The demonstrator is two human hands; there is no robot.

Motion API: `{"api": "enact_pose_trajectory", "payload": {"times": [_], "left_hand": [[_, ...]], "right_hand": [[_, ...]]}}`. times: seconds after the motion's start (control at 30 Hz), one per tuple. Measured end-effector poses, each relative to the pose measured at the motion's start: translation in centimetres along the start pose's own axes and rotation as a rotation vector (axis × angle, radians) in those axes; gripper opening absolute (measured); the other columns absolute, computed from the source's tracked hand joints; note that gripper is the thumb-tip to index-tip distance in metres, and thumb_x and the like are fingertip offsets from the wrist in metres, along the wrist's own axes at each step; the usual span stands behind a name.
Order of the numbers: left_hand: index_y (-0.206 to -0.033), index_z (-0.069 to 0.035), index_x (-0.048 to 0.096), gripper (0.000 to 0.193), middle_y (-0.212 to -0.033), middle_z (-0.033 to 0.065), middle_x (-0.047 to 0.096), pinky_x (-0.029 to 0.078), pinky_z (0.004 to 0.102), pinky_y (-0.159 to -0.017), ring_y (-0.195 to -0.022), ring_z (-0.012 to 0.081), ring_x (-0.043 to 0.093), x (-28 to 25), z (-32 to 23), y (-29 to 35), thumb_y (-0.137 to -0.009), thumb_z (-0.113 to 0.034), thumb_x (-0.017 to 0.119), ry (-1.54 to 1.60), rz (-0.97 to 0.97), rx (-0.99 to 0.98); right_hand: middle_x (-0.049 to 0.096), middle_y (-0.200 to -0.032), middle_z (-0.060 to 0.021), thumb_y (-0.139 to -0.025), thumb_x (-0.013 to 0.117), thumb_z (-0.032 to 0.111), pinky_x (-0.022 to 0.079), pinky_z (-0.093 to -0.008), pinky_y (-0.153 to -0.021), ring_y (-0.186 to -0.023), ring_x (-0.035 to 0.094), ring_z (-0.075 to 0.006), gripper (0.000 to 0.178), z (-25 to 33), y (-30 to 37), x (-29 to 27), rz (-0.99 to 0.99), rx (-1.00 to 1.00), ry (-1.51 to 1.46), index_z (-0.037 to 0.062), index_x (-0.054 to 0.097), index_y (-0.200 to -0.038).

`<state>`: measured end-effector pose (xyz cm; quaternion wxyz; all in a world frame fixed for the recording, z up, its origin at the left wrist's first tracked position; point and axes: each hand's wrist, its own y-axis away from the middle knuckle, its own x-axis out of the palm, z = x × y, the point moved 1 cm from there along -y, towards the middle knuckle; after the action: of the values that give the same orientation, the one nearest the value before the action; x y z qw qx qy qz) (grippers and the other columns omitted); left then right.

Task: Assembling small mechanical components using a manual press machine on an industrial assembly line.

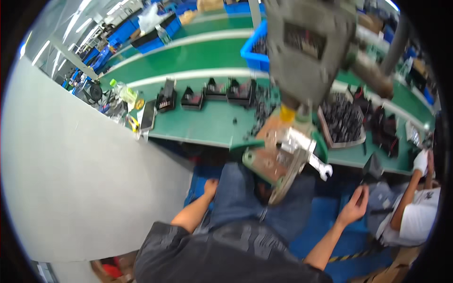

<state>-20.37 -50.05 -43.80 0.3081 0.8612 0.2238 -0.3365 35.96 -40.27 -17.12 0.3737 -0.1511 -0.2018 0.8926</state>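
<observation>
My right hand (355,206) is raised to the right of my knees. Its fingers pinch the lower end of a black, pointed plastic part (373,169). Low beside my left thigh is my left hand (211,187), in front of a blue surface; its fingers are too small and blurred to read. Between the two hands, over my knees, stands a bench press (309,56) with a worn metal base (266,162). A metal fixture and an open-ended wrench (321,167) lie on that base.
Several black housings (192,99) line the green bench (203,125). Small black parts fill a tray (342,120) right of the press and lie loose to its left. A blue bin (257,47) stands behind. At far right a co-worker's gloved hand (420,161) shows. A pale panel (85,174) bounds the left.
</observation>
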Motion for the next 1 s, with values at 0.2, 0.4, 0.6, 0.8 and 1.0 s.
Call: {"api": "enact_pose_trajectory", "payload": {"times": [0.2, 0.4, 0.6, 0.8, 1.0], "left_hand": [[-0.094, 0.004, 0.071, 0.021, -0.083, 0.0156, 0.072, 0.057, 0.0371, -0.056, -0.066, 0.0242, 0.069, -1.2, 1.3, 3.6, -0.092, -0.014, 0.061, 0.444, -0.017, -0.415], [-0.091, 0.004, 0.068, 0.020, -0.078, 0.0124, 0.070, 0.053, 0.0314, -0.049, -0.058, 0.0200, 0.065, -1.3, 1.4, 2.4, -0.093, -0.015, 0.062, 0.674, -0.104, -0.374], [-0.089, 0.000, 0.066, 0.022, -0.074, 0.0060, 0.067, 0.049, 0.0263, -0.058, -0.061, 0.0127, 0.061, -13.8, -14.5, 6.7, -0.099, -0.019, 0.059, 0.746, -0.180, 0.282], [-0.113, 0.004, 0.066, 0.035, -0.102, 0.0129, 0.070, 0.054, 0.0312, -0.081, -0.086, 0.0171, 0.067, -22.4, -28.6, 16.7, -0.106, -0.025, 0.048, 0.892, 0.225, 0.812], [-0.132, 0.006, 0.058, 0.054, -0.123, 0.0138, 0.066, 0.047, 0.0301, -0.099, -0.111, 0.0186, 0.062, -21.9, -35.5, 21.5, -0.105, -0.040, 0.050, 1.026, 0.715, 0.765]], "right_hand": [[0.067, -0.115, -0.0136, -0.100, 0.063, 0.009, 0.050, -0.0310, -0.092, -0.103, 0.063, -0.0192, 0.033, 5.0, 1.1, -1.3, 0.139, -0.001, 0.094, -0.0106, 0.059, -0.126], [0.064, -0.123, -0.0143, -0.100, 0.063, 0.009, 0.048, -0.0320, -0.095, -0.110, 0.061, -0.0201, 0.034, 8.0, 0.4, -1.5, 0.186, -0.207, -0.004, -0.0090, 0.058, -0.128], [0.070, -0.105, -0.0248, -0.080, 0.080, 0.011, 0.056, -0.0392, -0.087, -0.096, 0.069, -0.0389, 0.033, 20.3, 0.3, 1.2, 0.435, -0.658, 0.215, -0.0080, 0.070, -0.104], [0.068, -0.106, -0.0193, -0.070, 0.081, 0.017, 0.060, -0.0432, -0.088, -0.097, 0.069, -0.0353, 0.033, 26.0, 1.3, 4.7, 0.713, -1.094, 0.249, 0.0017, 0.071, -0.097], [0.068, -0.103, -0.0168, -0.075, 0.068, 0.015, 0.056, -0.0388, -0.096, -0.099, 0.068, -0.0281, 0.024, 30.2, 3.1, 6.1, 0.894, -1.367, 0.361, 0.0028, 0.070, -0.096]]}}
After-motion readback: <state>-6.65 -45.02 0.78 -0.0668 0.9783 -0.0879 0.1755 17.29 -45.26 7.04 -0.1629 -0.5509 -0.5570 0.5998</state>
